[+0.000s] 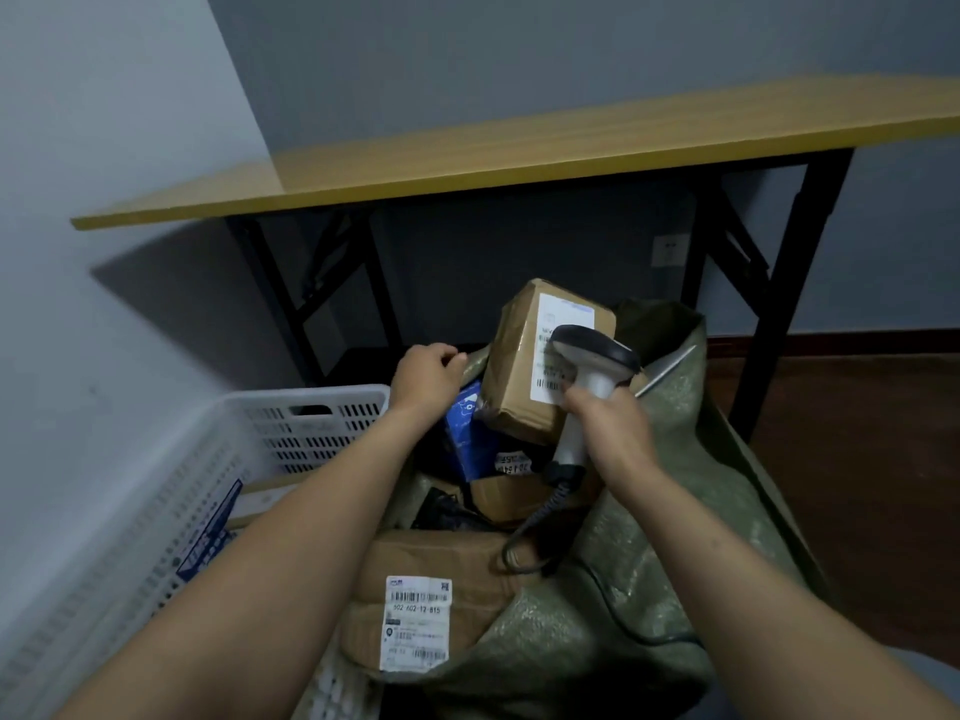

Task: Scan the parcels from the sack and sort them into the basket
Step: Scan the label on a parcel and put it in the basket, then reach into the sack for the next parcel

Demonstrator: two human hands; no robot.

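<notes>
Hands: left hand (426, 379) grips rim of parcel-filled sack (649, 589), right hand (608, 423) grips scanner (597, 350).

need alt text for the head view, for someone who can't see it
The right hand aims a scanner at the label of a brown box in an open green sack. The left hand grips the sack's edge beside a white basket.

Dim, bluish indoor light; the table (467, 163) casts a soft shadow on the wall (104, 148); wide-angle bowing at edges, slight blur
</notes>
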